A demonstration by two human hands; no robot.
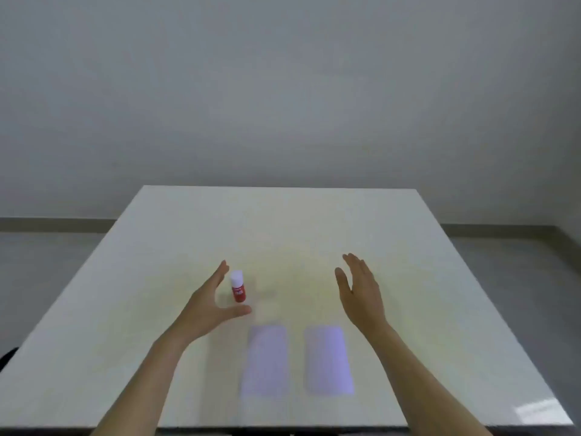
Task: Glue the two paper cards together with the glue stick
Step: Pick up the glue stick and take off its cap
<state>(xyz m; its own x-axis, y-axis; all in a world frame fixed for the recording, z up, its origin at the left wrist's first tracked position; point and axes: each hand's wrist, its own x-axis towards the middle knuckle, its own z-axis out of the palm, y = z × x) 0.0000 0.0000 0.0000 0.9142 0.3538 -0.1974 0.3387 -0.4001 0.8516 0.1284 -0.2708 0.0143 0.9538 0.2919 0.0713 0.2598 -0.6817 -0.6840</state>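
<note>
A small red glue stick (238, 287) with a white cap stands upright on the table. My left hand (211, 305) is open around it, fingers to its left and thumb below it, not touching it. Two pale lilac paper cards lie flat side by side near the front edge: the left card (265, 360) and the right card (328, 360), with a gap between them. My right hand (361, 292) hovers open, palm facing left, above and to the right of the right card, holding nothing.
The white table (440, 309) has its front edge at the bottom of the view and its far edge near a plain grey wall. Grey floor shows on both sides of the table.
</note>
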